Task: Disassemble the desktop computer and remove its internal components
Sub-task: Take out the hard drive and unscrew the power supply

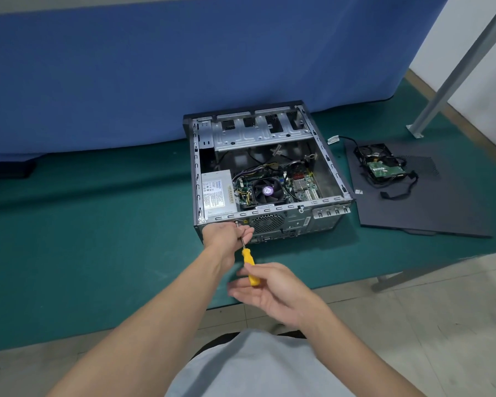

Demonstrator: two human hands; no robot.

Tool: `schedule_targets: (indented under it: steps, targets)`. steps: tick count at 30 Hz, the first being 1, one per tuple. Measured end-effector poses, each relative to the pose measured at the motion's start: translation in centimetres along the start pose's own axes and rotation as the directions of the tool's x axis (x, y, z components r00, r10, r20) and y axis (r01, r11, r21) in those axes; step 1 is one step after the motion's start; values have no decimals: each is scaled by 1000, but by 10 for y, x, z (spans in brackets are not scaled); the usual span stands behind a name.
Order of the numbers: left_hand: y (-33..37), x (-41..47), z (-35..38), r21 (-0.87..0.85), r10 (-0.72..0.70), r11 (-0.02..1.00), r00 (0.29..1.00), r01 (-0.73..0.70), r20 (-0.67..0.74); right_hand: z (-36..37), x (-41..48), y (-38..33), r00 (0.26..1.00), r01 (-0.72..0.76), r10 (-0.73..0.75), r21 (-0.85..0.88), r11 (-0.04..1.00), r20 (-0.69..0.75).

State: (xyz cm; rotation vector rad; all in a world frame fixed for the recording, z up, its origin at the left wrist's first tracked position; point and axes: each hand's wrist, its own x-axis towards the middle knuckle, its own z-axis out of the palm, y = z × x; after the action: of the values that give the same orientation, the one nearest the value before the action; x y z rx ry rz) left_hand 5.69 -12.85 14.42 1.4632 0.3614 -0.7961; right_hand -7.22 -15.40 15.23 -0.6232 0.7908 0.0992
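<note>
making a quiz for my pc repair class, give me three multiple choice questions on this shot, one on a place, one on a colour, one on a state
1. Where does the removed hard drive lie?
A) on the dark side panel right of the case
B) inside the case
C) on the floor

2. What colour is the handle of the screwdriver?
A) red
B) black
C) yellow

3. What state is the case in?
A) closed, panel on
B) open on top, CPU fan showing
C) stripped to a bare shell

Answers:
1 A: the drive and its cables rest on the panel.
2 C: the yellow handle shows at the right hand, while the left hand pinches the shaft.
3 B: the fan and boards are visible from above.
</note>
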Motion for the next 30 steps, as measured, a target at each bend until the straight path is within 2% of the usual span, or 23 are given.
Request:
schedule_targets:
  steps: [1,2,4,6,8,9,10,12,13,14,15,18,20,22,24,26,27,28,30]
  targets:
    - [0,0,0,-39,-18,999,1000,19,20,-1,-1,-1,999,-21,17,83,996,45]
    - [0,-1,0,-57,-31,998,999,32,35,-1,-1,0,999,-11,8,76,997,40]
    - [-1,0,-2,-36,-31,999,999,33,38,3,2,5,991,64,-80,-153,986,-105]
    - [-1,0,-2,52,0,999,1000,2,-28,9,5,11,939,85,-228,-471,878,-256]
    - [-2,3,-1,129,45,991,994,-31,-102,11,7,14,898,70,-318,-615,786,-305]
    - [-2,3,-1,143,56,989,992,-39,-116,11,7,13,910,76,-303,-602,795,-284]
    - [-1,3,0,138,56,990,992,-41,-111,10,7,12,940,89,-245,-523,848,-237]
    - [1,1,-1,82,36,996,998,-32,-55,9,4,6,994,64,-78,-166,984,-80]
    - [1,0,-3,42,26,999,1000,-25,-15,8,2,3,999,34,-34,-6,999,-8]
    - [2,-1,-5,11,18,1000,1000,-18,22,7,2,2,1000,27,-28,50,998,14]
    - [2,-1,-7,-5,13,1000,999,-13,49,8,3,3,999,44,-44,3,999,-18]
    - [0,-1,-9,75,23,997,999,-25,24,13,6,9,959,97,-193,-399,912,-207]
    - [-3,0,-8,128,43,991,999,-41,-14,16,8,12,930,105,-261,-491,865,-260]
    - [-3,0,-7,114,41,993,999,-40,-12,16,7,10,939,106,-233,-433,895,-252]
    - [-2,1,-7,51,22,998,999,-23,29,12,5,6,984,88,-112,-173,981,-138]
    - [-1,-1,-8,-22,3,1000,996,-1,85,10,1,0,1000,20,-21,111,994,4]
    - [-2,-1,-8,-47,-6,999,995,11,102,9,1,0,1000,24,-26,120,993,17]
    - [-2,0,-8,-60,-15,998,995,21,102,8,2,1,999,50,-49,45,998,-15]
    - [-3,-1,-7,-49,-18,999,998,21,58,11,5,5,981,103,-135,-215,971,-138]
